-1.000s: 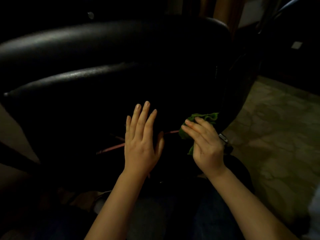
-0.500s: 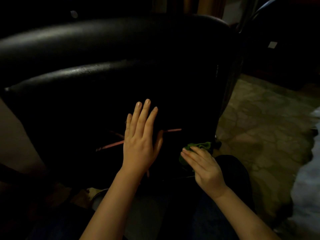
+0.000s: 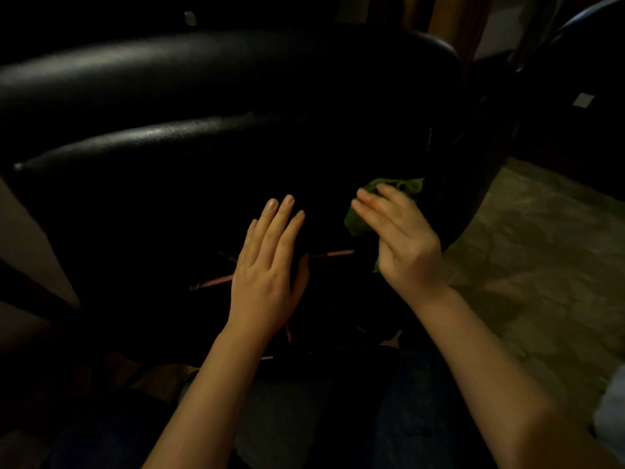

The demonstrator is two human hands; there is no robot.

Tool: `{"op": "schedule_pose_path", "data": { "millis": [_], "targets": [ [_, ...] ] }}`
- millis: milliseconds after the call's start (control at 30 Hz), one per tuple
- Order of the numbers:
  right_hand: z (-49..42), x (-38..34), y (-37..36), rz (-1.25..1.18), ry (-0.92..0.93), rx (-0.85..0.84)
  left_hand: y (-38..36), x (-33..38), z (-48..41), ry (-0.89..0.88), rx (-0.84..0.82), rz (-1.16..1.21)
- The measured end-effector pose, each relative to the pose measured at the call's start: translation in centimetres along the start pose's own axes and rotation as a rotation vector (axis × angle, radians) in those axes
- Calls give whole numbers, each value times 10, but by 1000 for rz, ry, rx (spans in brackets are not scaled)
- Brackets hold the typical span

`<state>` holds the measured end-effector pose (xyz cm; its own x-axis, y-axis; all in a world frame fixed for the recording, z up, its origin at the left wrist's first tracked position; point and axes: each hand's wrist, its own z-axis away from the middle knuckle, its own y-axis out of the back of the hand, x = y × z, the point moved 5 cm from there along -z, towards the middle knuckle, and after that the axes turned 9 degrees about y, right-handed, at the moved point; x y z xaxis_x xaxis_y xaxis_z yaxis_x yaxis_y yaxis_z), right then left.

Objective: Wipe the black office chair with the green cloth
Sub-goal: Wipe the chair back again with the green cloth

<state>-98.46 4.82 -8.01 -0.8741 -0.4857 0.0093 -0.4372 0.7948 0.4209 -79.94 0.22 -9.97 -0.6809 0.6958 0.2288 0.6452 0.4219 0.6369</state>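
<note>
The black office chair (image 3: pixel 189 96) fills the upper and left part of the view, its glossy padded back turned toward me in dim light. My left hand (image 3: pixel 267 265) lies flat against the chair's dark surface, fingers straight and together. To its right, my right hand (image 3: pixel 395 238) presses the crumpled green cloth (image 3: pixel 358 218) against the chair near its right edge, with straight fingers over the cloth. Most of the cloth is hidden under the hand; green folds show above and left of the fingers.
Pinkish torn strips (image 3: pixel 331 253) show on the chair beside my left hand. A patterned stone floor (image 3: pixel 541 252) lies to the right. Another dark chair (image 3: pixel 575 62) stands at the upper right. My legs in dark trousers (image 3: pixel 406 418) are at the bottom.
My right hand with the cloth went down the chair half a second ago and has now moved back up along its right side. My left hand stays flat in place.
</note>
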Motion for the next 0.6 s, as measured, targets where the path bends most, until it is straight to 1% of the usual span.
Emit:
{"op": "schedule_pose_path", "data": {
  "millis": [100, 300, 500, 600],
  "targets": [
    [-30, 3, -10, -50, 33, 1, 13, -16, 6, 81, 45, -45],
    [-74, 0, -38, -212, -18, -1, 54, -57, 24, 297, 204, -165],
    [-95, -31, -76, -340, 9, 0, 102, -90, 61, 496, 322, -319],
    [-104, -55, -97, -414, 66, -27, 127, -100, 85, 604, 382, -398]
  ]
}}
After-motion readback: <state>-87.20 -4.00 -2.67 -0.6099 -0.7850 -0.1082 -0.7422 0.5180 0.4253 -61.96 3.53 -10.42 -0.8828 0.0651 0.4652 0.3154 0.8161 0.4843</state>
